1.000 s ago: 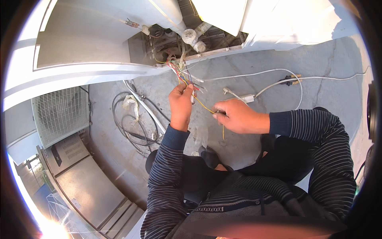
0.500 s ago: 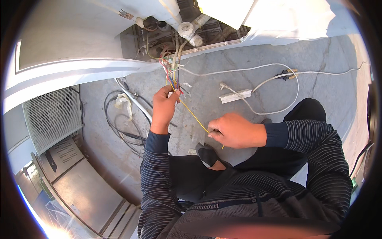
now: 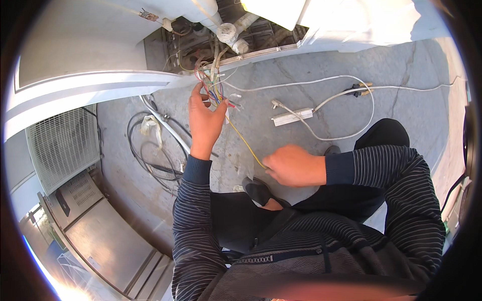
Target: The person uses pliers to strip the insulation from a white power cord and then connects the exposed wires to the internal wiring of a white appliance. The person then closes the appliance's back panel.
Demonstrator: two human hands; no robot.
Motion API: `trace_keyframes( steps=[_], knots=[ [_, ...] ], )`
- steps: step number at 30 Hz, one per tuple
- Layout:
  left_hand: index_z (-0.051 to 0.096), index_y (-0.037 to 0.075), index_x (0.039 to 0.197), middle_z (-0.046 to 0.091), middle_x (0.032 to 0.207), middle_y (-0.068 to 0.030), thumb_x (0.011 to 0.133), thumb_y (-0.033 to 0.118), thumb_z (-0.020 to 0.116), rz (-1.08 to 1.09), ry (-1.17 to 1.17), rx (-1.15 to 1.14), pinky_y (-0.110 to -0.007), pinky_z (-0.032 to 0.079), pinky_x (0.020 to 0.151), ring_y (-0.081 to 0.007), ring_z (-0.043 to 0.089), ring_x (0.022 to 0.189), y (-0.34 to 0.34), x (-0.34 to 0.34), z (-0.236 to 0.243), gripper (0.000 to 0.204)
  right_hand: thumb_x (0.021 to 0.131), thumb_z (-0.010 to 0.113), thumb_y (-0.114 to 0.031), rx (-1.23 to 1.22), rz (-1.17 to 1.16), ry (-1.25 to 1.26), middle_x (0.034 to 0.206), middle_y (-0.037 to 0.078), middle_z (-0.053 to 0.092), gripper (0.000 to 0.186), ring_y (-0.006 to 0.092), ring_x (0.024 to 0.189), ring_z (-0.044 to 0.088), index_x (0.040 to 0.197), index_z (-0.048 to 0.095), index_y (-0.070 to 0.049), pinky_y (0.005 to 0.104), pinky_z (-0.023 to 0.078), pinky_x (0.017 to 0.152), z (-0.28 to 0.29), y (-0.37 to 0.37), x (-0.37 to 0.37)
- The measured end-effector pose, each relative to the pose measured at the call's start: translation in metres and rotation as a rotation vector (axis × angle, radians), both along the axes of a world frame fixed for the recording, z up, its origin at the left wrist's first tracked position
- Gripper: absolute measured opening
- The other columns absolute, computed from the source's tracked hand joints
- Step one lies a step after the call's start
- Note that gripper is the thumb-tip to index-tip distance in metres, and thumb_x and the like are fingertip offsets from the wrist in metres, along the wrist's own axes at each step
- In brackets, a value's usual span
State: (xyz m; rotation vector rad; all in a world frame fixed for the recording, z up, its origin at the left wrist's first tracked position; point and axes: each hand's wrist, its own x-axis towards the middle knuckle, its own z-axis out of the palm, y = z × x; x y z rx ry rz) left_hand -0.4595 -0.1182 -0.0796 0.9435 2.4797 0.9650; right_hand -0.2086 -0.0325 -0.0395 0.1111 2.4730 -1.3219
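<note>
A bundle of thin coloured wires (image 3: pixel 216 91) hangs out of the open base of a white cabinet. My left hand (image 3: pixel 206 118) is at the bundle, its thumb and fingers spread apart beside the wires. From the bundle a yellow wire (image 3: pixel 244 142) runs taut down to the right. My right hand (image 3: pixel 297 167) is closed in a pinch on the lower part of that wire, and its fingertips are partly hidden. Several loose wire ends, some with red or white tips, stick out to the right of my left thumb.
White pipes (image 3: pixel 227 33) fill the cabinet's opening. On the concrete floor lie a white power strip (image 3: pixel 292 117) with its cord, yellow-handled pliers (image 3: pixel 359 90), and coiled black hoses (image 3: pixel 134 145). A grille (image 3: pixel 63 148) and a metal cabinet (image 3: pixel 108 236) stand at the left.
My left hand has opened from its closed grip and shifted slightly up, its fingers reaching higher along the wires. The right hand keeps its pinch on the yellow wire; the whole view has shifted a little.
</note>
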Motion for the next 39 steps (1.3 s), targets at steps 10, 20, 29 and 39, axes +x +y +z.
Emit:
trace_keyframes(
  steps=[10, 20, 29, 39],
  knots=[
    [0.064, 0.004, 0.122, 0.062, 0.089, -0.0084, 0.085, 0.027, 0.083, 0.104, 0.123, -0.049, -0.039, 0.051, 0.073, -0.0247, 0.061, 0.080, 0.021, -0.009, -0.002, 0.048, 0.092, 0.066, -0.021, -0.016, 0.059, 0.019, 0.070, 0.024, 0.066, 0.022, 0.0461, 0.070, 0.067, 0.086, 0.066, 0.001, 0.0564, 0.053, 0.067, 0.002, -0.006, -0.012],
    [0.064, -0.002, 0.118, 0.064, 0.088, -0.0029, 0.094, -0.001, 0.065, -0.011, -0.228, 0.211, -0.027, 0.050, 0.070, -0.0094, 0.058, 0.074, 0.015, -0.034, -0.020, 0.023, 0.089, 0.068, -0.018, -0.061, -0.025, 0.019, 0.075, 0.024, 0.067, 0.018, 0.0461, 0.076, 0.067, 0.088, 0.067, 0.000, 0.0570, 0.052, 0.071, -0.004, 0.000, -0.003],
    [0.068, -0.001, 0.105, 0.065, 0.090, -0.0106, 0.089, 0.001, 0.068, -0.168, 0.100, 0.008, -0.034, 0.051, 0.070, -0.0212, 0.060, 0.074, 0.018, -0.020, -0.002, 0.016, 0.082, 0.071, -0.016, -0.018, 0.135, -0.046, 0.077, 0.023, 0.068, 0.017, 0.0450, 0.078, 0.068, 0.081, 0.067, 0.000, 0.0554, 0.053, 0.073, -0.006, -0.005, 0.001],
    [0.062, 0.001, 0.101, 0.065, 0.104, -0.0137, 0.092, 0.001, 0.069, -0.276, 0.119, 0.304, -0.040, 0.050, 0.088, -0.0316, 0.062, 0.098, 0.006, 0.020, 0.015, 0.011, 0.074, 0.071, -0.012, 0.010, 0.183, -0.016, 0.077, 0.023, 0.069, 0.013, 0.0455, 0.079, 0.069, 0.079, 0.069, 0.000, 0.0542, 0.055, 0.070, -0.014, -0.003, 0.010]
  ],
)
